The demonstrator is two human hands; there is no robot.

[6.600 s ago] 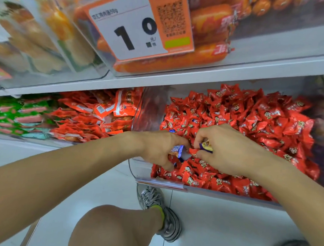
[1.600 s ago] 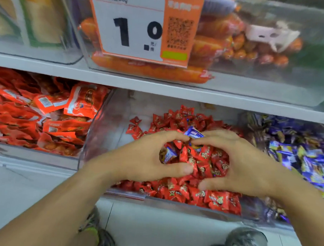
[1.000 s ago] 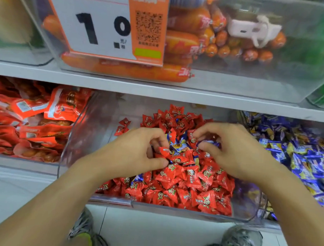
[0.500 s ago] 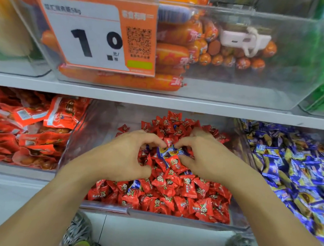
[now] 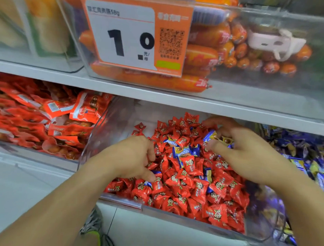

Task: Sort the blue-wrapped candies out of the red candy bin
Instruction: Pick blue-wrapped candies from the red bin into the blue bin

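Head view: the right hand, right of centre, pinches a blue-wrapped candy in curled fingers just above the red candies heaped in the clear bin at lower centre. The left hand lies on the heap left of centre, fingers curled down into the red wrappers, and whether they hold anything cannot be told. More blue-wrapped pieces lie in the heap between the hands, and a bin of blue candies stands at the right edge.
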